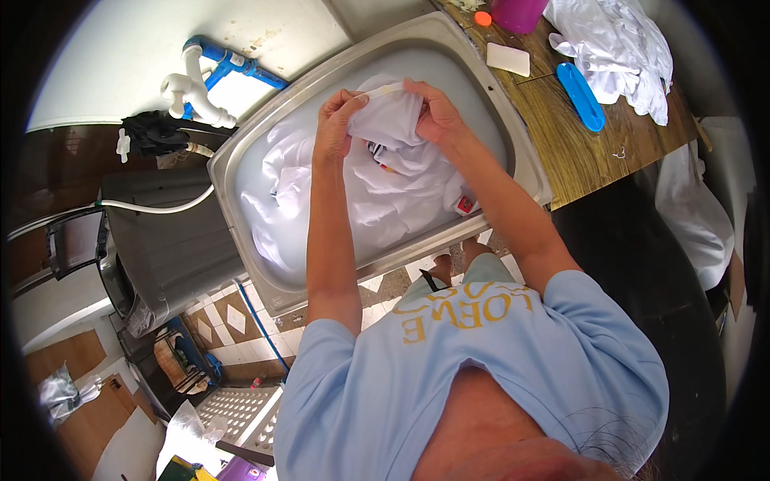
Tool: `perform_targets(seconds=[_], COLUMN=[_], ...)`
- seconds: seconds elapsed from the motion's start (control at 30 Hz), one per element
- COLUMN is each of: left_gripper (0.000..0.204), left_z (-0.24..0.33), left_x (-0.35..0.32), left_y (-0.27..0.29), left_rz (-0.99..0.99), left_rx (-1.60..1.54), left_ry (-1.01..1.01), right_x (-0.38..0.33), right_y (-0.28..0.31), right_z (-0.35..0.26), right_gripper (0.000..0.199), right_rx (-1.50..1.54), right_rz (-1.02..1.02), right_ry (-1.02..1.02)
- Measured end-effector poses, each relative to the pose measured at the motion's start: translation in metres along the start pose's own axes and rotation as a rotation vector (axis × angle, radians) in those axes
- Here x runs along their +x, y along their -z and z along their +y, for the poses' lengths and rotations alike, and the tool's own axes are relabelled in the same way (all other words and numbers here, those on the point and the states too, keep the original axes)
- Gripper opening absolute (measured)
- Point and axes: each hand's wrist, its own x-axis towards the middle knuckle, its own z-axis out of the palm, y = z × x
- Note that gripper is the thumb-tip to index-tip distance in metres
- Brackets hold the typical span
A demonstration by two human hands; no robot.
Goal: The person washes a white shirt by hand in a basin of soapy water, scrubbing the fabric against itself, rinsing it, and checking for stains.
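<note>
A white garment [387, 120] is stretched between my two hands above a metal sink basin [525, 152]. My left hand [335, 127] pinches its edge on the left side. On the right, my right hand [438, 116] grips the same edge with bent fingers. The rest of the white cloth [377, 200] lies bunched in cloudy, whitish water [417, 68], with dark and coloured printed patches showing in its folds. How much cloth lies under the water I cannot tell.
On the wooden counter [577, 168] at the right lie a pale soap bar [508, 59], a blue oval brush [580, 96], an orange cap [483, 18], a purple container [517, 14] and piled white cloth [618, 52]. A white tap [191, 86] on blue pipes stands beyond the basin's left.
</note>
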Motion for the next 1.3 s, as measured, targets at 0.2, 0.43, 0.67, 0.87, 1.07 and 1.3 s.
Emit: perform_targets(seconds=[0.2, 0.43, 0.67, 0.87, 1.07, 1.3], left_gripper=[0.02, 0.027, 0.016, 0.016, 0.011, 0.021], left_z=[-0.004, -0.015, -0.038, -0.022, -0.057, -0.038], left_x=[0.011, 0.016, 0.002, 0.052, 0.033, 0.047], left_y=[-0.009, -0.014, -0.108, -0.051, -0.092, -0.064], left_rz=[0.08, 0.188, -0.181, 0.058, -0.131, -0.038], left_rx=[-0.058, 0.072, 0.883, 1.075, 0.99, 1.007], left_ry=[-0.041, -0.038, -0.859, -0.389, -0.863, -0.512], right_x=[0.011, 0.028, 0.029, 0.008, 0.042, 0.037], right_y=[0.003, 0.017, 0.029, -0.004, 0.071, 0.024], right_z=[0.001, 0.009, 0.004, 0.027, 0.02, 0.031], right_gripper=[0.03, 0.021, 0.035, 0.037, 0.028, 0.041], right_rx=[0.132, 0.235, 0.099, -0.001, 0.133, 0.002], right_rz=[-0.086, -0.076, -0.274, 0.127, -0.545, -0.013], right_ry=[-0.123, -0.09, -0.169, -0.091, 0.018, 0.073])
